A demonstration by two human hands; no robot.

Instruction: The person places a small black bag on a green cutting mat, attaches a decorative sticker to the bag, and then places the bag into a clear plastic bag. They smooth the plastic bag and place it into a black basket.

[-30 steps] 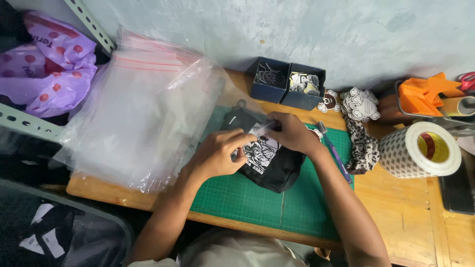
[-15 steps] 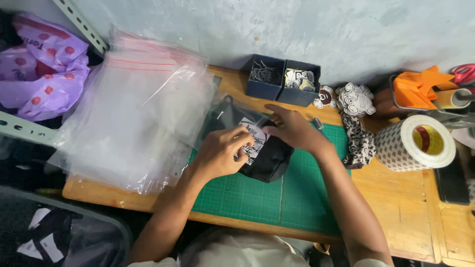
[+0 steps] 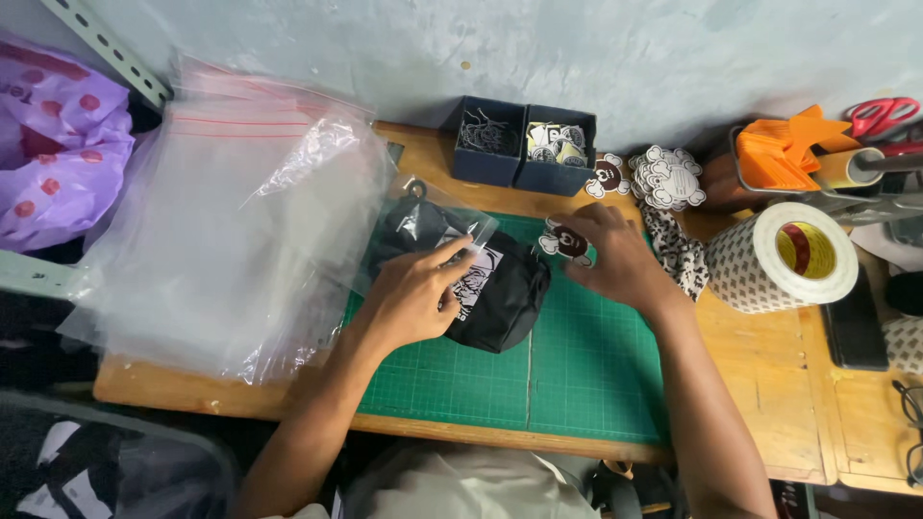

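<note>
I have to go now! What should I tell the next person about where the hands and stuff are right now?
Left hand: pressed flat on the black folded cloth, which sits partly inside a clear bag on the green cutting mat.
Right hand: pinching a small cut-out sticker beside the cloth.
Nearby: stack of clear bags at left, more stickers by the wall.
Done: cloth partway in the bag.
Left: sticker not yet in; bag not closed.

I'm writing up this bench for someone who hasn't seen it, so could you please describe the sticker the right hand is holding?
Start at the green cutting mat on the wooden table. At its top edge the right hand pinches a small die-cut sticker, brown and white. Unlike the similar stickers heaped farther back, it is single and held.
</note>
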